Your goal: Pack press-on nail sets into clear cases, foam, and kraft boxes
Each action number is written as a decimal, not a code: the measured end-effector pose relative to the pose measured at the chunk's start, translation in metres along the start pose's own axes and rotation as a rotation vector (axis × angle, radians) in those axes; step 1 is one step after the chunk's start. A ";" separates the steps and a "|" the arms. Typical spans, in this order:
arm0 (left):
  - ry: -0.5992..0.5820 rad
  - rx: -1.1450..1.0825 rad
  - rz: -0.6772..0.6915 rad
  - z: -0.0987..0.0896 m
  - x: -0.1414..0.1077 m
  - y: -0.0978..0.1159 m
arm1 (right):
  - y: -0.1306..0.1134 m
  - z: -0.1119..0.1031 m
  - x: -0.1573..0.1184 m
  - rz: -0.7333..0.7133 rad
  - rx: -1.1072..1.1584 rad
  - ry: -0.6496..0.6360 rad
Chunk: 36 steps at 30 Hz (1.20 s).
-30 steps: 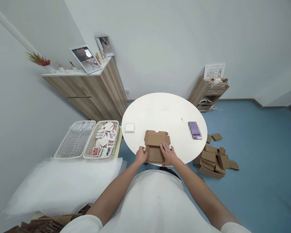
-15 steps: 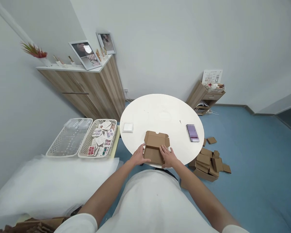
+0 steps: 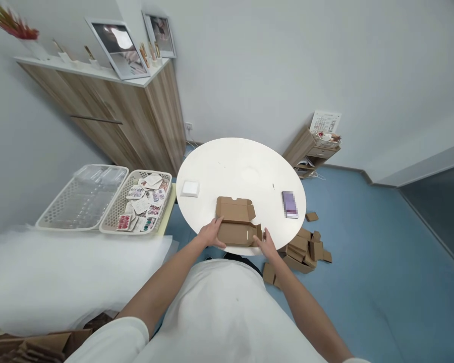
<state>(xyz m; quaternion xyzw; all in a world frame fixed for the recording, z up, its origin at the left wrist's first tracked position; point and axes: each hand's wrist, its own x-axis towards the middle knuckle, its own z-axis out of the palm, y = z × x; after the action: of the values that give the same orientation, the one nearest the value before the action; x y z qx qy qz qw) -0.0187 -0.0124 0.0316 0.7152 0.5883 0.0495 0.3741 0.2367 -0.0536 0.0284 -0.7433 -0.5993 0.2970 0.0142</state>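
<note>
A small brown cardboard box (image 3: 234, 234) lies with its lid raised at the near edge of the white round table (image 3: 242, 166). My left hand (image 3: 212, 234) grips its left end, thumb over the near corner and fingers round the outer side. At the right end, my right hand (image 3: 266, 245) has the end flap between thumb and fingers. That flap stands out from the box, and a short pale slot shows in the base beside it. The lid panel leans away from me with small side tabs.
A white square stack (image 3: 190, 188) lies on the table's left and a purple pack (image 3: 289, 204) on its right. Baskets hold clear plastic cases (image 3: 87, 194) and printed cards (image 3: 139, 201). Flattened cardboard pieces (image 3: 300, 247) are piled on the floor at right.
My right hand has shifted from over the box's right inner side to its outer end, where the flap now sticks outward. My left hand stays at the left end. The view has turned slightly right.
</note>
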 end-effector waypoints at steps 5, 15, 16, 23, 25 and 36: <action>0.035 0.012 0.011 0.008 0.004 0.004 | -0.003 -0.012 0.002 0.047 0.384 -0.096; 0.044 -0.066 -0.024 0.015 0.000 0.011 | -0.029 -0.002 0.019 0.039 -0.042 -0.056; 0.048 -0.061 -0.028 0.017 -0.001 0.012 | -0.029 0.001 0.020 0.049 -0.069 -0.052; 0.055 -0.013 -0.001 0.027 -0.003 0.011 | -0.023 0.012 0.017 0.100 -0.153 -0.024; 0.040 -0.022 -0.003 0.030 -0.004 0.011 | -0.020 0.012 0.013 0.113 -0.141 -0.012; 0.130 -0.357 -0.094 0.047 -0.015 0.021 | -0.011 -0.005 -0.001 0.076 0.204 -0.021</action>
<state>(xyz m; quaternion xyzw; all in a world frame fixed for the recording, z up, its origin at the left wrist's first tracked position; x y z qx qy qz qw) 0.0180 -0.0481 0.0163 0.6046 0.6259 0.1818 0.4579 0.2291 -0.0497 0.0365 -0.7570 -0.5376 0.3643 0.0722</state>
